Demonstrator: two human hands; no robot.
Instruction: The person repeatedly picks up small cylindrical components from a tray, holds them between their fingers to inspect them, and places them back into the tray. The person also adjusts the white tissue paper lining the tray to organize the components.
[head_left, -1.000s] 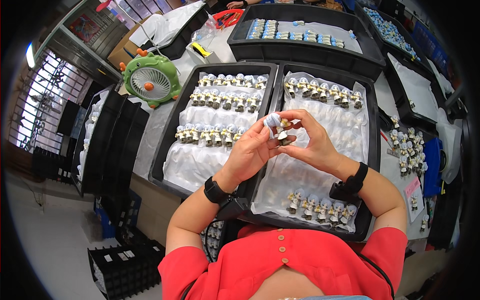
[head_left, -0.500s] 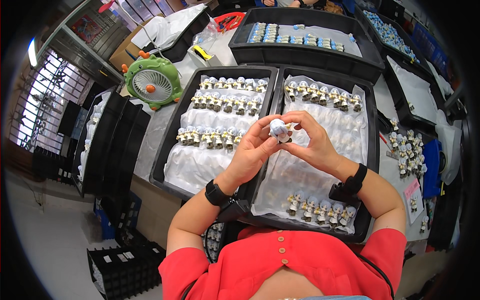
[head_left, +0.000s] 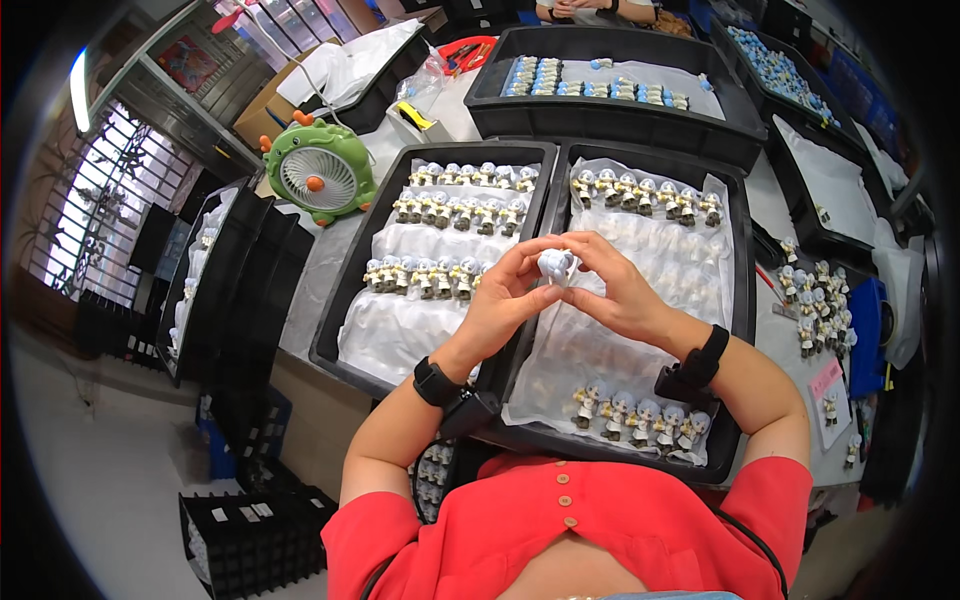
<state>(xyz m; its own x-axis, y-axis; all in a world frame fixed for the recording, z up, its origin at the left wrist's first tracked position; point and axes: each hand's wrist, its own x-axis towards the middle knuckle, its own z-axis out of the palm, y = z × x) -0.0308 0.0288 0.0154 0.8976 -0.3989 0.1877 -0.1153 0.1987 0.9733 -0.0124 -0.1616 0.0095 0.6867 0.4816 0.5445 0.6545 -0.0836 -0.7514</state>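
Between the fingertips of both hands sits a small figurine [head_left: 556,264] with pale blue-white hair, its lower part largely hidden by fingers. My left hand [head_left: 508,297] grips it from the left, and my right hand [head_left: 622,298] closes on it from the right. Both are above the inner rims of two black trays. Rows of similar figurines [head_left: 462,212] lie on white sheeting in the left tray [head_left: 333,318]. In the right tray [head_left: 748,262], one row [head_left: 648,193] lies at the far end and another [head_left: 640,420] at the near end.
A green fan [head_left: 318,170] stands left of the trays. Behind them is a larger black tray [head_left: 620,125] with blue-topped pieces. Loose figurines [head_left: 822,300] are heaped at the right, beside a blue bin [head_left: 868,335]. Another person's hands [head_left: 580,8] show at the far edge.
The held figurine has turned, so its head now faces me more from above and its dark feet no longer show. My view has shifted slightly; both hands remain on the figurine.
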